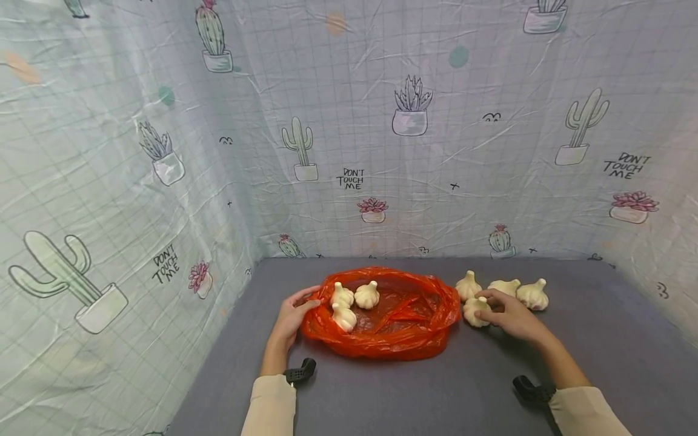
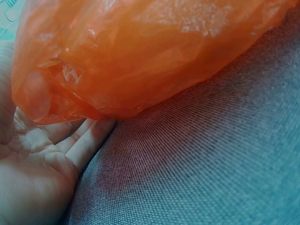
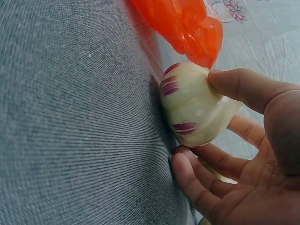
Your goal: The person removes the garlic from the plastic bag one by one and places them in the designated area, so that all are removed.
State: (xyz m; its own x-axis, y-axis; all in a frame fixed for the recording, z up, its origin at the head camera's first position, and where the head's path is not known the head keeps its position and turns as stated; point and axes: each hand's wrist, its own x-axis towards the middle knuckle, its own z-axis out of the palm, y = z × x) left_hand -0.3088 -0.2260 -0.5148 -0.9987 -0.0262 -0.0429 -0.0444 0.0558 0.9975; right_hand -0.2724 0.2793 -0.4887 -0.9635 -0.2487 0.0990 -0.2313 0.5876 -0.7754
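Note:
A red plastic bag [image 1: 376, 348] lies with its mouth spread wide, its rim rolled outward. Inside its left part sit three garlic bulbs, one of them a pale bulb [image 1: 367, 295] with its stem up. My left hand [image 1: 291, 318] holds the bag's left edge; in the left wrist view the orange-looking film [image 2: 140, 56] hides some fingertips. To the right of the bag, my right hand [image 1: 512, 316] pinches a garlic bulb [image 1: 475, 312] between thumb and fingers. Purple streaks mark this bulb [image 3: 192, 105] in the right wrist view, where it appears at the table surface.
Close behind the right hand are more garlic bulbs: one upright [image 1: 467, 285], one partly covered [image 1: 504, 286] and one at the far right [image 1: 533, 295]. The grey table [image 1: 392, 393] ends at a cactus-printed curtain [image 1: 354, 151] at the back and left.

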